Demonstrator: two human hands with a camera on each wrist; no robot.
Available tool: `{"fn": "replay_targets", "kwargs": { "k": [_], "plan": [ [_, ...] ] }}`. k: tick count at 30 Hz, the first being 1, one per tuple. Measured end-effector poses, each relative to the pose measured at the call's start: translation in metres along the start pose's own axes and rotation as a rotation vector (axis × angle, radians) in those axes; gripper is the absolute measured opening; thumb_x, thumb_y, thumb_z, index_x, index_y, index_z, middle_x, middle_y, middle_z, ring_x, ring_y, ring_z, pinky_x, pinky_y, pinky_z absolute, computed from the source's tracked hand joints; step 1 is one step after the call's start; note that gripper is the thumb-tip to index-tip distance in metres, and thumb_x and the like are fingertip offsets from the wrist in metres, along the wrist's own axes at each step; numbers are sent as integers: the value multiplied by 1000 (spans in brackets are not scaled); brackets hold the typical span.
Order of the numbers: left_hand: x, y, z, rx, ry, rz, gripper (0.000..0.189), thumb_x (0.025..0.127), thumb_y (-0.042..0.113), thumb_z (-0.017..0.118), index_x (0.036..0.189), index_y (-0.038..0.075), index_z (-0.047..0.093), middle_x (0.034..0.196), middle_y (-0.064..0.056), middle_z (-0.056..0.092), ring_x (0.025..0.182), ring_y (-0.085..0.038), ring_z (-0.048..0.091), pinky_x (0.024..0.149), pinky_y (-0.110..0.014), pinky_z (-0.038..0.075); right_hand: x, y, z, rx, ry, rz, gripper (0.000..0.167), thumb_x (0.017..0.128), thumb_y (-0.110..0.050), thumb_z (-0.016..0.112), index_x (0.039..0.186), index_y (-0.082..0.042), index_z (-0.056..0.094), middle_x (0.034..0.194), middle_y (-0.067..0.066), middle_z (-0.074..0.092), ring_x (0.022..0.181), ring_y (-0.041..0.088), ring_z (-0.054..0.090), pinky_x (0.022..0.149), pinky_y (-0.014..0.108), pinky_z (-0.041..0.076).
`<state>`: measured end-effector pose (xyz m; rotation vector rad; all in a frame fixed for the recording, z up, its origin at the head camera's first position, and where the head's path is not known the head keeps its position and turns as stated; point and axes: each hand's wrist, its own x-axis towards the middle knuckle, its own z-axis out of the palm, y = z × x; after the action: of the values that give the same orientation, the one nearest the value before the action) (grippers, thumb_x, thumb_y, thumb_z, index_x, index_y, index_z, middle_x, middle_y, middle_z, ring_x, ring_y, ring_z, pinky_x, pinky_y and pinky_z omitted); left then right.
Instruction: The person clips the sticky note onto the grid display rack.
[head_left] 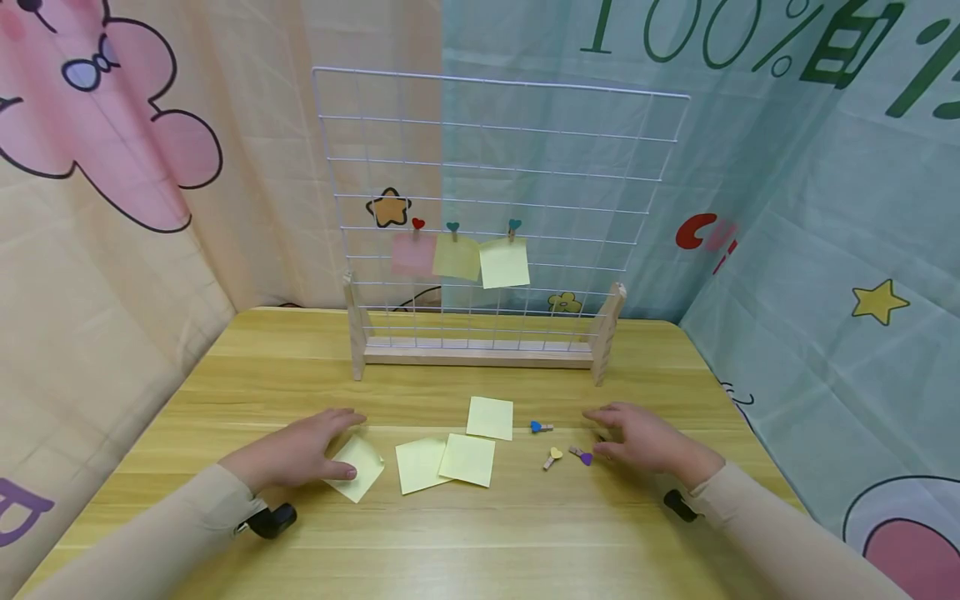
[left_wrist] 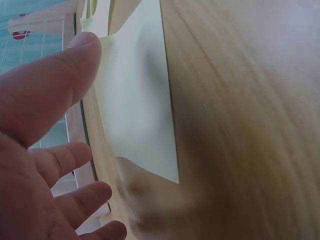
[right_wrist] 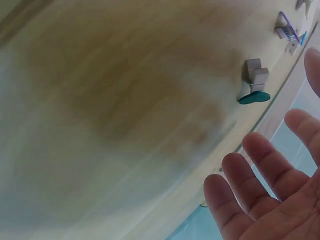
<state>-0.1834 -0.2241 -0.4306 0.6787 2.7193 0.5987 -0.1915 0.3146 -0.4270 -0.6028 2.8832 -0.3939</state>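
My left hand (head_left: 303, 450) is over the table's left side, fingers spread and relaxed. Its thumb overlaps a pale yellow sticky note (head_left: 363, 471); whether they touch I cannot tell. The left wrist view has that note (left_wrist: 137, 100) beside the thumb, one edge slightly curled. On the right, my right hand (head_left: 648, 442) hovers with loosely extended fingers and holds nothing. Beside it lie small heart-topped clothespins: a blue one (head_left: 540, 427), a yellow one (head_left: 553, 457) and a purple one (head_left: 581, 456). A teal-topped clothespin (right_wrist: 256, 80) shows near the fingers in the right wrist view.
Three more yellow notes, one at the back (head_left: 491, 418) and an overlapping pair (head_left: 467, 459), lie mid-table. Behind stands a white wire grid (head_left: 495, 127) on a wooden base (head_left: 480, 357). Clothespins hold a pink note (head_left: 412, 254), a yellow note (head_left: 456, 258) and a pale note (head_left: 505, 265) there.
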Motion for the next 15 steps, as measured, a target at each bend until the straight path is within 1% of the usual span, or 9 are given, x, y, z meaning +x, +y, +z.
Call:
{"fn": "replay_targets", "kwargs": {
  "k": [2, 3, 5, 8, 15],
  "plan": [
    [-1, 0, 1, -3, 0, -1, 85, 87, 45, 85, 154, 5, 50, 161, -29, 42, 146, -56, 40, 116, -71, 35, -1, 1, 2, 2, -6, 10, 56, 96, -31, 78, 147, -12, 63, 123, 8, 67, 106, 23, 65, 96, 48, 56],
    [-2, -1, 2, 0, 0, 1, 85, 86, 44, 85, 154, 5, 50, 160, -30, 43, 146, -57, 41, 116, -70, 36, -2, 2, 2, 7, -8, 15, 55, 96, -31, 79, 146, -13, 64, 117, 4, 66, 99, 18, 62, 90, 43, 56],
    [-3, -1, 3, 5, -2, 2, 86, 85, 44, 87, 153, 4, 51, 159, -30, 44, 144, -57, 42, 114, -70, 38, -2, 3, 3, 27, -15, 31, 54, 95, -31, 80, 144, -14, 65, 107, -1, 62, 89, 12, 55, 81, 35, 52],
    [-3, 0, 4, 12, -6, -6, 87, 84, 44, 87, 153, 4, 52, 159, -29, 44, 144, -57, 43, 113, -69, 40, -2, 6, 4, 66, -34, 50, 52, 94, -30, 80, 142, -13, 67, 99, -4, 59, 85, 12, 52, 75, 30, 47],
    [-4, 0, 6, 23, -5, -22, 91, 82, 44, 89, 154, 3, 50, 161, -28, 42, 145, -57, 41, 112, -70, 41, 0, 7, 5, 140, -83, 93, 44, 94, -27, 81, 135, -13, 72, 86, -5, 58, 80, 13, 52, 68, 28, 44]
  ]
}}
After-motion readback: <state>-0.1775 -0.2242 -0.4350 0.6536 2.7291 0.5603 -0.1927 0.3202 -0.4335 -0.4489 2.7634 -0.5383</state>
